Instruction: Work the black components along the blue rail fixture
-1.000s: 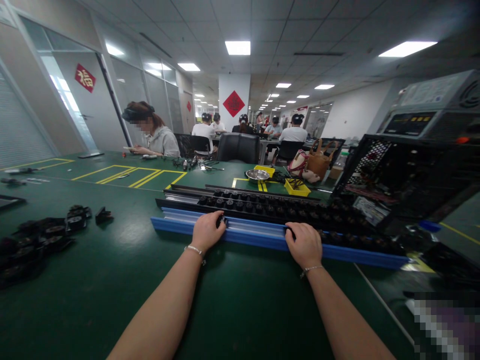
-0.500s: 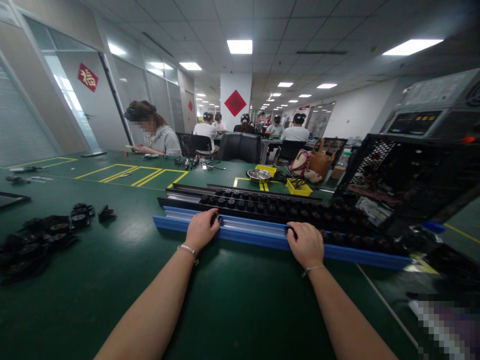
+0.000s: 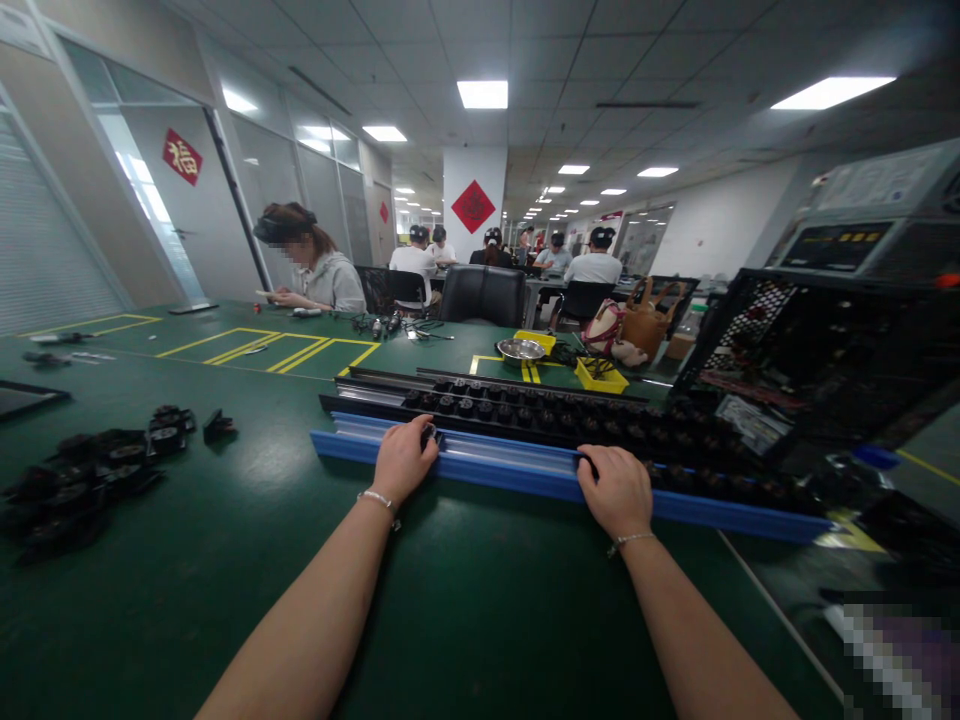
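A long blue rail (image 3: 510, 475) with a pale channel along it lies across the green table. My left hand (image 3: 403, 460) is closed over its left part, with a small black part (image 3: 429, 434) between thumb and fingers, mostly covered. Farther right along the same rail, my right hand (image 3: 619, 488) curls over the channel, its thumb and fingers closed round another dark part (image 3: 589, 458), largely hidden. Beyond that hand, several black parts (image 3: 712, 478) sit in a row in the channel. Right behind the blue rail lie black rails (image 3: 367, 405) filled with similar round-faced parts.
A heap of black parts (image 3: 90, 475) lies at the left, with one loose part (image 3: 219, 427) beside it. An open computer case (image 3: 847, 350) stands at the right. Behind the rails are a metal bowl (image 3: 520, 350) and a yellow tray (image 3: 601, 377). A person (image 3: 322, 275) sits across the table.
The view has shifted very slightly, so everything appears a little farther right. Both hands keep their places on the rail, with no clear change in grip.
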`<state>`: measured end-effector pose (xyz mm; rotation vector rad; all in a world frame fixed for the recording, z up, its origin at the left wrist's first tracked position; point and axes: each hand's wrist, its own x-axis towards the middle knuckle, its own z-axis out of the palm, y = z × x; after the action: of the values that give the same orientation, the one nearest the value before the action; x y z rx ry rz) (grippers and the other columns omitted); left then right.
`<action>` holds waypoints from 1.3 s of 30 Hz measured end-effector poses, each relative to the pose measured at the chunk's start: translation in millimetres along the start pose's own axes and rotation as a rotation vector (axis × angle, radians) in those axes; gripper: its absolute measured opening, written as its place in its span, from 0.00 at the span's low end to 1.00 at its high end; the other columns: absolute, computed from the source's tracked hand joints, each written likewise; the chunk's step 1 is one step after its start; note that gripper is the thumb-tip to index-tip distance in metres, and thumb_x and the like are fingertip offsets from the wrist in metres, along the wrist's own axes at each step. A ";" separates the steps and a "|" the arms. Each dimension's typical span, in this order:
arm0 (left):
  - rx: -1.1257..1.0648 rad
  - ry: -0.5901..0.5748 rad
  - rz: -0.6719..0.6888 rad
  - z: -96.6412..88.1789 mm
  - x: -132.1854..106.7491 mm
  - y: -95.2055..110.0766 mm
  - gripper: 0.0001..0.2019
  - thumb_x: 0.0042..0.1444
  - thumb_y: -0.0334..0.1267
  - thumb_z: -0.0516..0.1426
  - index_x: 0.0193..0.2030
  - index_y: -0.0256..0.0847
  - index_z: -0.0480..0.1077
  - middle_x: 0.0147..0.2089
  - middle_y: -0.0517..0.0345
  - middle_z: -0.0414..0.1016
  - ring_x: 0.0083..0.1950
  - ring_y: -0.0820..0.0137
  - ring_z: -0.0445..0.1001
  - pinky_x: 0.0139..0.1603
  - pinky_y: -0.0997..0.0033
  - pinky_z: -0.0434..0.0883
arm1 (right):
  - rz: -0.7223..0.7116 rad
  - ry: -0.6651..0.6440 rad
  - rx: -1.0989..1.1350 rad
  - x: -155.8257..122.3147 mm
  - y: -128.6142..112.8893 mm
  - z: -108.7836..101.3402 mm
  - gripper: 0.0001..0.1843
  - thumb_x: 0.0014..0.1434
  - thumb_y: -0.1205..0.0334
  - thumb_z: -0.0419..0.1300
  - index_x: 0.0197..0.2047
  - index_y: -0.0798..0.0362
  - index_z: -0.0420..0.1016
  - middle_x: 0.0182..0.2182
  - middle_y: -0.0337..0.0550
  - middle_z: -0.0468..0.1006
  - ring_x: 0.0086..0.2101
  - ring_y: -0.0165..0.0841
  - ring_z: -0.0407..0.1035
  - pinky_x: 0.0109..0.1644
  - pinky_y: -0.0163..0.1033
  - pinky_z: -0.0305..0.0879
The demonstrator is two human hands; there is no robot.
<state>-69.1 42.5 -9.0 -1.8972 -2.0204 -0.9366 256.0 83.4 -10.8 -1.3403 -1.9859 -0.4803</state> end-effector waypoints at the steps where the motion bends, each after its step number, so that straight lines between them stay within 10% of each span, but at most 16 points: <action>1: 0.005 0.002 -0.006 -0.2 0.1 0.0 0.19 0.55 0.37 0.50 0.54 0.40 0.64 0.46 0.52 0.76 0.48 0.64 0.73 0.57 0.63 0.61 | 0.001 -0.002 -0.001 0.0 0.0 -0.1 0.13 0.58 0.61 0.50 0.41 0.51 0.75 0.38 0.42 0.78 0.42 0.36 0.66 0.49 0.42 0.56; 39: 0.007 0.033 -0.063 -4.2 1.2 -11.0 0.18 0.54 0.36 0.49 0.52 0.40 0.65 0.46 0.52 0.77 0.49 0.64 0.73 0.62 0.58 0.55 | -0.006 -0.004 0.011 0.0 1.8 1.0 0.13 0.57 0.61 0.50 0.41 0.51 0.75 0.38 0.42 0.78 0.42 0.36 0.66 0.48 0.42 0.56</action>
<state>-80.8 41.4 -8.4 -1.8116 -2.0727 -0.9680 257.3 84.7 -11.6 -1.3295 -1.9933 -0.4691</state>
